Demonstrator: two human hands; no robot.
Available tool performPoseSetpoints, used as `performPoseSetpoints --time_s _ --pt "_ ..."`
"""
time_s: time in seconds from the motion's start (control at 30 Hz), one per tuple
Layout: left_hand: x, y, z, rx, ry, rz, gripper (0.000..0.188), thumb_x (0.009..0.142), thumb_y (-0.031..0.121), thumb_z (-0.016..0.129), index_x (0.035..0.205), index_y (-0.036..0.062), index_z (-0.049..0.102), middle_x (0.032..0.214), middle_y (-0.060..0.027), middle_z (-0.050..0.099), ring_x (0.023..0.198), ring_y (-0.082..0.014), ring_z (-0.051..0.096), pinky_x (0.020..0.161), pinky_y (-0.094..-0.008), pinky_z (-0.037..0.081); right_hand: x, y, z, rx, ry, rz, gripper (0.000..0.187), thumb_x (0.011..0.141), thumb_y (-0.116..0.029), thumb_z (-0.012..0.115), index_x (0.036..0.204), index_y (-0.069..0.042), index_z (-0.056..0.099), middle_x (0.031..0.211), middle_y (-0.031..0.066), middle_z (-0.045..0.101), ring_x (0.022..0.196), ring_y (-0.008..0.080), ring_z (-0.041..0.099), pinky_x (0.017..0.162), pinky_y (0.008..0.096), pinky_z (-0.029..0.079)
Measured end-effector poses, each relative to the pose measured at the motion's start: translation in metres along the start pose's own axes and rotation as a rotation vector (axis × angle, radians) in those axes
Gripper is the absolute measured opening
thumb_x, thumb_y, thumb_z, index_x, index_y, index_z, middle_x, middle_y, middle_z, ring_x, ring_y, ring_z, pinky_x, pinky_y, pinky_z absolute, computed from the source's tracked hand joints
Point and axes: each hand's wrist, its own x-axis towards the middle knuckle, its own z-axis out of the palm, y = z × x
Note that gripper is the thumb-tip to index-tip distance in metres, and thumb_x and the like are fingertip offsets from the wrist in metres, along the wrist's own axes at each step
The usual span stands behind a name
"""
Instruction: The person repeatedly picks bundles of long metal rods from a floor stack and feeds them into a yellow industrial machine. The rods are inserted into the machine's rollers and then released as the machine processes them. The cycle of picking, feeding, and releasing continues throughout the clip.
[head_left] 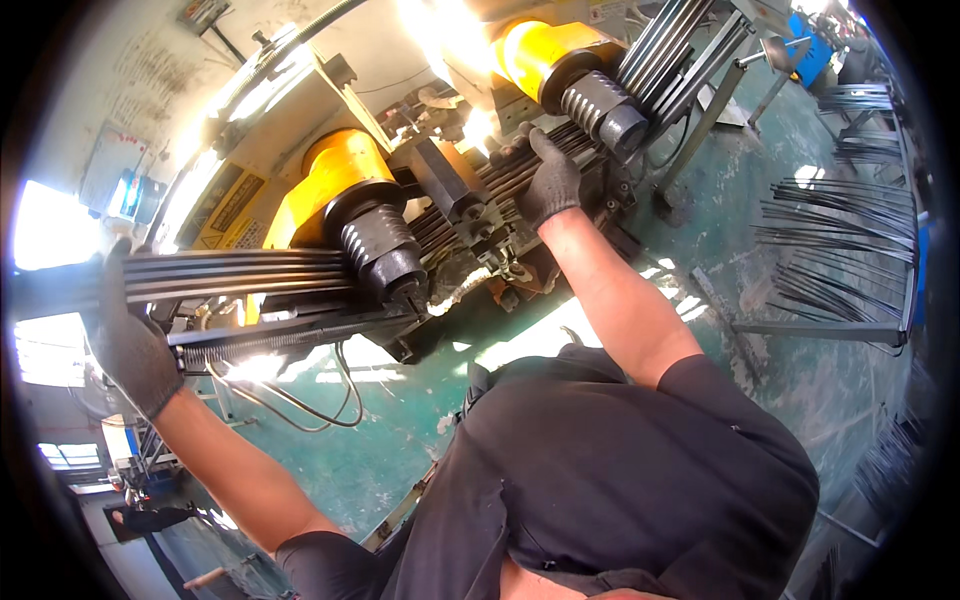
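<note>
A bundle of long dark metal rods (235, 272) runs through a machine with two yellow heads, the left head (335, 185) and the right head (545, 60). Each head carries a black coil spring; the left spring (380, 245) is nearer to me. My left hand (132, 345), in a dark knit glove, is closed around the bundle at the far left, its thumb up across the rods. Between the heads, my gloved right hand (550, 185) grips the middle stretch of rods from above, thumb raised and fingers partly hidden over the far side.
A block-shaped steel clamp (438, 178) stands between the heads. Below the left rods runs a rail (290, 338) with looping cables (325, 415). At right, a metal rack (825, 328) holds many thin bent rods (840, 240). A person (155, 518) is at the lower left.
</note>
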Motion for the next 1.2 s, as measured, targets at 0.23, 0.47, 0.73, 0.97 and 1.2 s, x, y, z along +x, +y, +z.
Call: performPoseSetpoints --time_s 0.23,0.47,0.73,0.97,1.2 --pt "0.015 0.032 0.052 0.120 -0.283 0.212 0.042 0.102 0.030 0.069 0.131 -0.0001 0.071 0.125 -0.0129 0.073 0.120 -0.0222 0.068 0.111 -0.0359 0.047 -0.006 -0.003 0.007 -0.057 0.064 -0.027 0.015 0.109 -0.017 0.056 0.119 -0.006 0.060 0.093 0.0082 0.064 0.083 0.0254 0.066 0.081 0.0433 0.060" --pt "0.007 0.060 0.082 0.279 -0.330 0.420 0.037 0.101 0.035 0.070 0.123 0.0048 0.074 0.117 -0.0117 0.077 0.112 -0.0253 0.070 0.105 -0.0397 0.048 -0.001 -0.002 0.001 -0.038 -0.004 -0.007 0.013 0.109 -0.016 0.056 0.115 -0.007 0.062 0.092 0.0072 0.064 0.085 0.0256 0.065 0.083 0.0444 0.058" --pt "0.003 0.060 0.086 0.345 -0.210 0.339 0.039 0.099 0.036 0.073 0.125 0.0070 0.075 0.123 -0.0128 0.076 0.120 -0.0263 0.068 0.114 -0.0438 0.044 0.003 0.000 -0.004 -0.051 0.054 -0.017 0.018 0.106 -0.016 0.060 0.117 -0.004 0.066 0.101 0.0091 0.068 0.090 0.0261 0.069 0.082 0.0428 0.060" --pt "0.004 0.057 0.086 0.269 -0.261 0.291 0.041 0.097 0.037 0.074 0.126 0.0076 0.075 0.130 -0.0141 0.074 0.129 -0.0294 0.066 0.120 -0.0493 0.041 0.002 0.000 -0.004 -0.029 0.036 -0.048 0.016 0.108 -0.015 0.058 0.118 -0.004 0.064 0.102 0.0100 0.067 0.088 0.0258 0.068 0.082 0.0435 0.060" --pt "0.007 0.055 0.084 0.272 -0.253 0.295 0.040 0.095 0.038 0.075 0.123 0.0087 0.076 0.126 -0.0119 0.075 0.126 -0.0287 0.067 0.120 -0.0504 0.041 -0.002 0.000 0.002 -0.010 0.038 -0.036 0.016 0.108 -0.014 0.057 0.120 -0.004 0.062 0.098 0.0092 0.065 0.084 0.0246 0.065 0.082 0.0443 0.060"
